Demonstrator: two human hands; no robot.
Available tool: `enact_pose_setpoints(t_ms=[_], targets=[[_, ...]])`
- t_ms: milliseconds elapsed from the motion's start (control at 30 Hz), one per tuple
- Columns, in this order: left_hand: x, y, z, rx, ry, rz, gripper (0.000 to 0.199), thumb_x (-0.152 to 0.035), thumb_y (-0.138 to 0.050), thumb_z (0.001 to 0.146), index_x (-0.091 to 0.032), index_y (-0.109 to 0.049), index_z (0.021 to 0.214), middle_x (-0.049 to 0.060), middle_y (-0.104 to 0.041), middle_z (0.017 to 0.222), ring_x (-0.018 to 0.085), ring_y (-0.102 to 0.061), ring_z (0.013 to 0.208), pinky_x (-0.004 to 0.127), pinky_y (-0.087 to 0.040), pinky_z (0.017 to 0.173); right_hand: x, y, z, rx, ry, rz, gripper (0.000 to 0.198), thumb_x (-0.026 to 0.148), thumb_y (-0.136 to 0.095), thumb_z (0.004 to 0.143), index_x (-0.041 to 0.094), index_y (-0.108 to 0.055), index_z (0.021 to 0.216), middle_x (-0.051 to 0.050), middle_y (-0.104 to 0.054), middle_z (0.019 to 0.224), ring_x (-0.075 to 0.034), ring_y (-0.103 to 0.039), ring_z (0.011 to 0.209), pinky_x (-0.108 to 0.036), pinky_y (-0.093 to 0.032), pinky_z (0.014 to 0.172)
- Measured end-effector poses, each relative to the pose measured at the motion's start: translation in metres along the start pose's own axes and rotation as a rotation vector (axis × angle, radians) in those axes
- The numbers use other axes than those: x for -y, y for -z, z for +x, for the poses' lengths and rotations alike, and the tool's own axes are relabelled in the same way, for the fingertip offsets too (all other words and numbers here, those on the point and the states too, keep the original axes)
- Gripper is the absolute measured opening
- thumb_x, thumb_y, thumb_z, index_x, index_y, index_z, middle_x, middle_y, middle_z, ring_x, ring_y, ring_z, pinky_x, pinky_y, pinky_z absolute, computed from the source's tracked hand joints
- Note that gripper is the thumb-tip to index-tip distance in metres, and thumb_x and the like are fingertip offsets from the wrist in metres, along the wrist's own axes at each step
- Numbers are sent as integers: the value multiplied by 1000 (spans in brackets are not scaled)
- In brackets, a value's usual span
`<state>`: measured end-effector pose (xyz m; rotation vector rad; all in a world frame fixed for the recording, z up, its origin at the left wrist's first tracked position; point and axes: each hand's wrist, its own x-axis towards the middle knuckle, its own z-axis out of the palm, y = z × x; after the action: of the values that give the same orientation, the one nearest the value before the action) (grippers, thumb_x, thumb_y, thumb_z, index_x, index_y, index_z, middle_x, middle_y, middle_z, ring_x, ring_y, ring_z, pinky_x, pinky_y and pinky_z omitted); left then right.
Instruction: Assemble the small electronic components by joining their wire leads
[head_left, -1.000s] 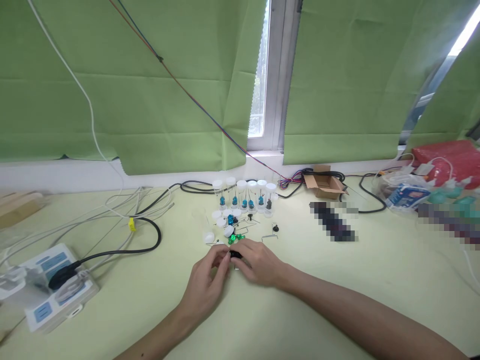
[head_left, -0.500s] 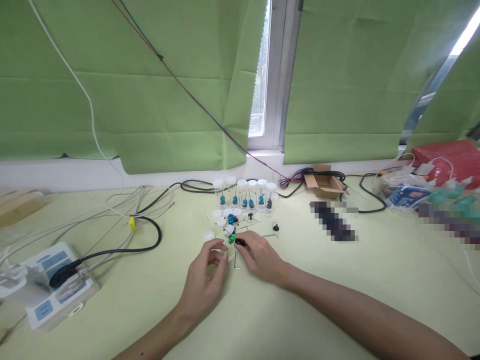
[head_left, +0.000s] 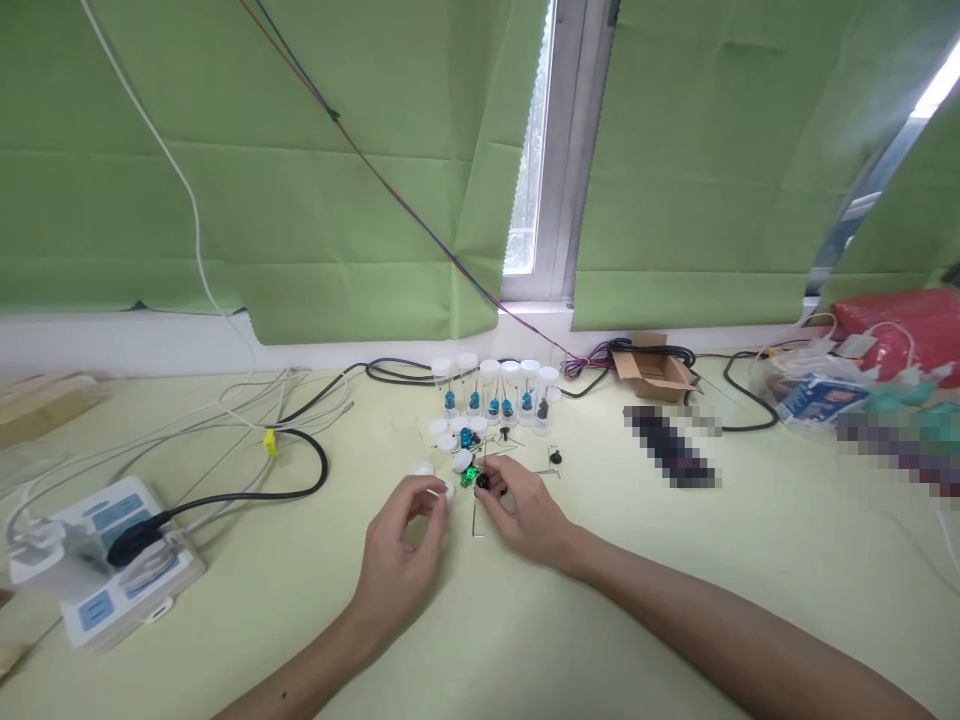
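Observation:
My right hand [head_left: 525, 505] pinches a small black screw [head_left: 483, 482] with a round knob-like head; a thin metal rod rises by it. My left hand [head_left: 401, 550] is curled, thumb and fingers closed at the tips on a small round white cap [head_left: 449, 490]. Between the hands lies a bright green metal part [head_left: 470, 477]. An L-shaped hex key [head_left: 475, 525] rests just below it on the table. Loose white caps [head_left: 447, 442], a blue part [head_left: 466, 438] and more hex keys lie beyond my fingers. To the right is another black screw [head_left: 555, 457].
Several clear tubes [head_left: 508, 385] with white caps stand in a row behind, holding blue or black parts. An open cardboard box [head_left: 651, 378] and black cables lie at the back. A power strip [head_left: 124, 590] with plugs is on the left, a plastic bag [head_left: 787, 380] on the right.
My right hand has turned the black screw, so its round head and the thin rod show more clearly. My left hand has shifted slightly left, and its fingertips have drawn closer together.

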<state>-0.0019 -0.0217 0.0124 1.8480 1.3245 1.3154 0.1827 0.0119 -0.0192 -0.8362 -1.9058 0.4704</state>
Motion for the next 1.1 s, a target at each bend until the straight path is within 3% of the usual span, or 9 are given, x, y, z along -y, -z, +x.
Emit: enact_pose_setpoints(t_ms=[167,233,433,533,733,900,1100], targets=[[5,7,16,-335,-90,69,34,-30,-65,81,-23,-51,112,7,-53,112,23,-56,103,37,-50,89,2,1,0,48,32,-83,26,17,-52,91,17,-52,117,-10,-63,101,-20,-61,85,-33,-52,77],[9,9,20,-393,-69,106,45,-32,-68,78,-24,-47,117,8,-51,120,26,-54,110,40,-49,92,3,1,-1,75,50,-120,24,17,-53,90,16,-54,114,-10,-63,98,-21,-60,88,-33,-52,78],[25,10,30,-265,94,21,56,-36,-71,76,-28,-45,125,8,-49,135,27,-50,124,46,-44,104,5,2,-1,144,79,-165,26,13,-52,88,16,-55,114,-10,-64,100,-21,-59,93,-33,-51,80],[33,10,34,-203,105,-43,59,-37,-71,77,-28,-44,129,9,-49,139,26,-45,131,45,-42,106,6,3,0,158,71,-166,28,11,-51,88,16,-55,115,-10,-65,100,-21,-59,92,-34,-51,80],[52,13,42,-66,207,-123,54,-41,-70,78,-25,-51,125,11,-53,139,26,-48,130,44,-37,110,7,3,0,153,72,-152,27,10,-51,88,17,-56,114,-11,-65,102,-22,-60,95,-35,-52,83],[56,16,45,3,204,-91,37,-44,-70,76,-21,-61,104,8,-67,114,26,-60,113,40,-44,104,7,3,0,138,100,-150,24,9,-51,89,17,-58,110,-11,-67,102,-23,-60,98,-36,-52,86],[55,16,46,-5,166,-50,32,-44,-69,76,-21,-60,94,6,-68,101,24,-63,103,38,-47,96,8,3,2,113,105,-144,18,11,-49,93,17,-59,105,-11,-67,101,-22,-61,97,-36,-52,86]])
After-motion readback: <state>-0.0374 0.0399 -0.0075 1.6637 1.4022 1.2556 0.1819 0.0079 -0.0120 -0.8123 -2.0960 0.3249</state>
